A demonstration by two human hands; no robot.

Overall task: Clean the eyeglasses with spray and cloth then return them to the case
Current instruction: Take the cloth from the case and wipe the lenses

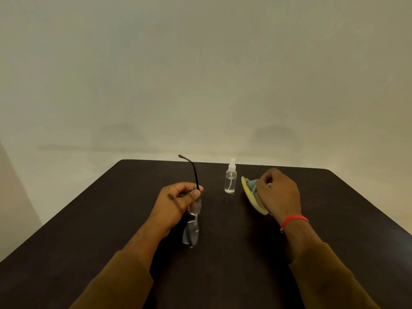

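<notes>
Clear-lensed eyeglasses (193,219) pinched in left hand (178,202)

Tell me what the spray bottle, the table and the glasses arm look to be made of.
Spray bottle: clear, glossy, probably plastic; liquid shows through, white pump top. Table: dark brown, matte, faint grain, likely wood or wood-look laminate. Glasses, held in the left hand: thin dark arm, metal or plastic, cannot tell; clear lenses.

No readable text anywhere: the spray bottle (230,179) just left of the right hand (277,192) carries no legible label.
</notes>
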